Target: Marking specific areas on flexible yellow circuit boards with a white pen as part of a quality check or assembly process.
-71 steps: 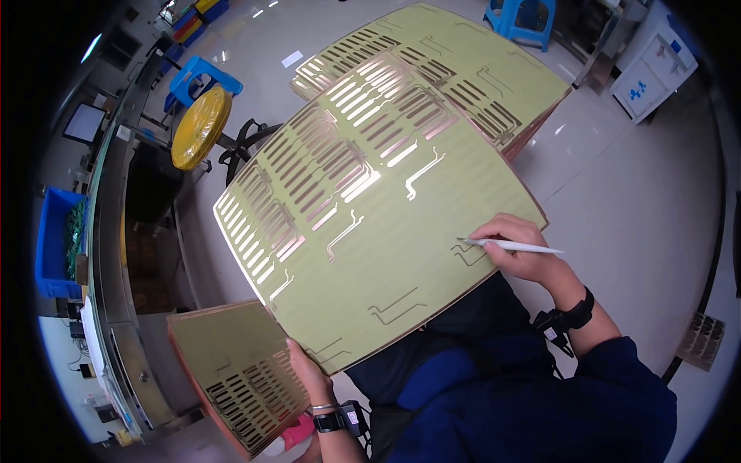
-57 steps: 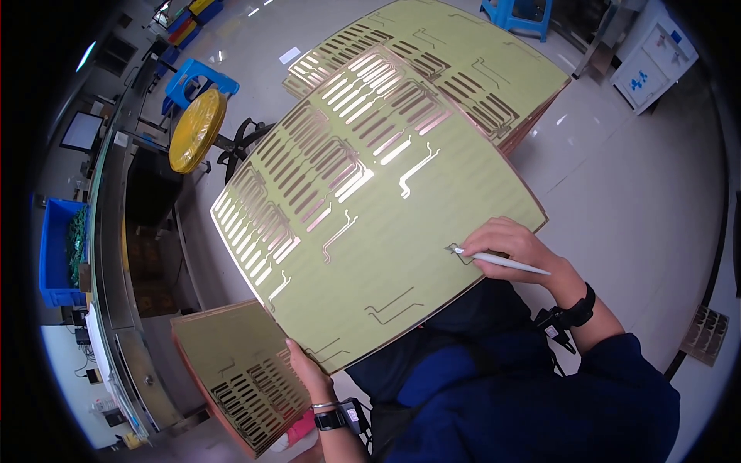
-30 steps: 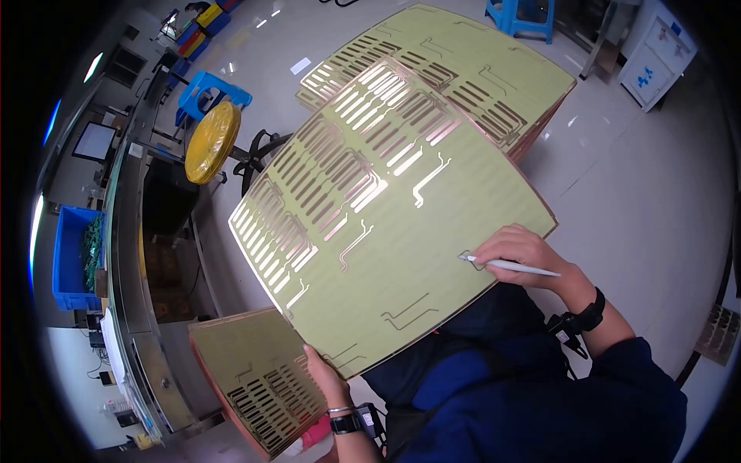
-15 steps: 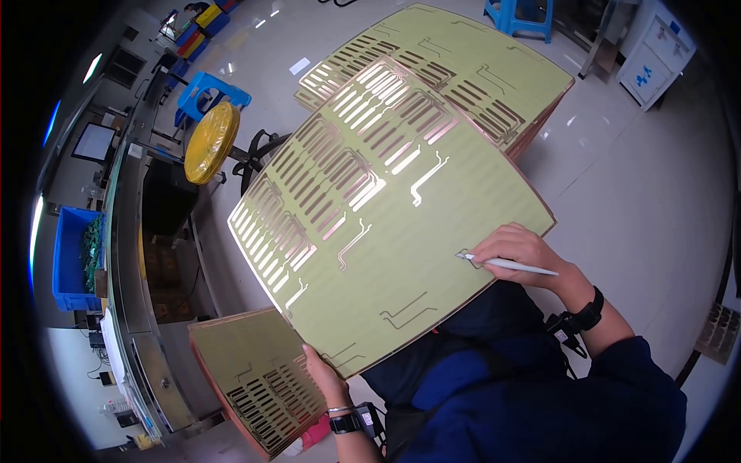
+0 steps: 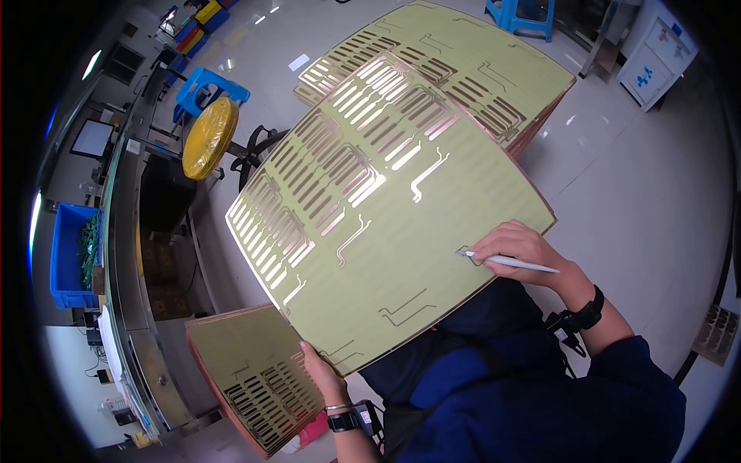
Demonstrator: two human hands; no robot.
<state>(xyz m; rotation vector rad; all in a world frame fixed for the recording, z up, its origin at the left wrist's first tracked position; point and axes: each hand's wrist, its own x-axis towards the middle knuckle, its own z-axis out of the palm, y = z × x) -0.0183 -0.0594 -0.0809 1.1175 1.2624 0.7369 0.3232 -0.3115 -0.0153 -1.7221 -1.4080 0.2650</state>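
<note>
A large green circuit board panel [image 5: 409,247] with rows of shiny copper traces lies tilted across my lap. My left hand [image 5: 323,374] grips its lower left edge, thumb on top and the other fingers hidden beneath. In my right hand [image 5: 521,248] is a craft knife [image 5: 526,266] with a slim white handle, pinched like a pen. Its metal tip touches the panel at a small trace outline near the right edge. Behind, the panel overlaps a stack of similar panels [image 5: 509,58]. Another stack of panels [image 5: 231,347] stands at lower left, beside my left hand.
A round yellow stool [image 5: 210,139] and a blue plastic stool [image 5: 212,86] stand at left. Along that side runs a workbench [image 5: 147,347] with a blue bin [image 5: 69,258]. A white cabinet [image 5: 658,58] and another blue stool [image 5: 521,19] are at the far right.
My view has shifted very slightly. Both hands keep their hold, and the knife tip stays at nearly the same spot on the panel.
</note>
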